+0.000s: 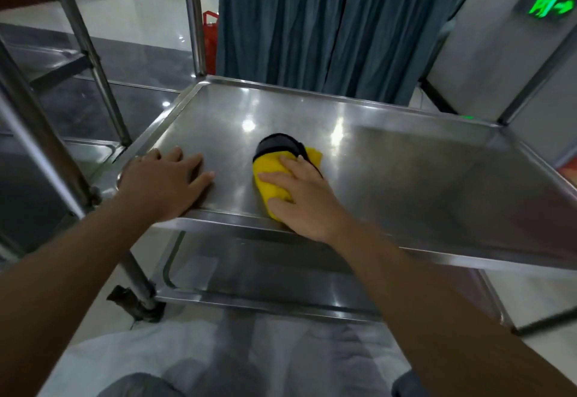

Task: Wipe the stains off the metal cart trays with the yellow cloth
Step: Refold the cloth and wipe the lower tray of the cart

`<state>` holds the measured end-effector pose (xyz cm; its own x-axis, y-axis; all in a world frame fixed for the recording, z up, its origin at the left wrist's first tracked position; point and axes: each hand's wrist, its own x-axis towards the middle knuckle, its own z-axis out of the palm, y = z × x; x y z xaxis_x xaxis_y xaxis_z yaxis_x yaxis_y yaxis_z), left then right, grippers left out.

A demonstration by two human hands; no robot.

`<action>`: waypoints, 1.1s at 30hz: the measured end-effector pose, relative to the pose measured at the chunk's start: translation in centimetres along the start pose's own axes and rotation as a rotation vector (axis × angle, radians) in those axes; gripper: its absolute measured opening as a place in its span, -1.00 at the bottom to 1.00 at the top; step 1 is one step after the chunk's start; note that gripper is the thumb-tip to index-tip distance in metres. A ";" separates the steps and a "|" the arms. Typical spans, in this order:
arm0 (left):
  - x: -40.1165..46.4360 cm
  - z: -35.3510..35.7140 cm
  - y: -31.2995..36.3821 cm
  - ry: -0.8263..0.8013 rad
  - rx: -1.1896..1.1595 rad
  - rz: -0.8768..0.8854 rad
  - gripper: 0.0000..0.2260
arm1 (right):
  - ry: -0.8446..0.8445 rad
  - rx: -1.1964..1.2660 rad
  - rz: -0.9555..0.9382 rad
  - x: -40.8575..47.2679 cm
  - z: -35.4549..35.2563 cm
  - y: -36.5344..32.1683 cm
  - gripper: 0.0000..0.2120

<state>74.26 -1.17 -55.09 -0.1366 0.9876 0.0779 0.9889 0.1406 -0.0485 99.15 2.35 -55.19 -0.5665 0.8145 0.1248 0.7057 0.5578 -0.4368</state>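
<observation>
The middle tray [390, 159] of the metal cart [193, 21] carries both hands. To clean it well, the person should press flat and sweep in overlapping strokes toward the far corners. The left hand [165, 182] rests spread, fingers straight, steadying the near-left rim. Under the right hand [304, 198], fingers pressing flat, lies the yellow cloth [271, 181], near the tray's front edge.

An institutional hall, perhaps a hospital or canteen: glossy pale floor tiles [125, 18], long teal curtains [312, 28], a green lit exit sign [551, 6] far right, stainless tiered cart [406, 159].
</observation>
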 end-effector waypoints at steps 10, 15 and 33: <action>0.3 -1.5 6.4 -0.098 -0.116 -0.027 -0.63 | 0.307 -0.005 0.521 -12.1 -8.8 13.6 -0.58; -0.5 -1.8 16.2 -0.035 -0.228 0.225 -0.66 | 0.367 -0.241 0.586 -11.7 -7.6 12.8 -0.56; -0.9 0.0 23.7 0.055 -0.215 0.346 -0.53 | 0.453 -0.119 0.735 -23.3 -16.3 25.3 -0.65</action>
<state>97.85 1.28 -56.27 0.2035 0.9680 0.1465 0.9666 -0.2225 0.1273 137.09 0.08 -54.65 0.2564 0.9454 0.2011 0.8800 -0.1423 -0.4531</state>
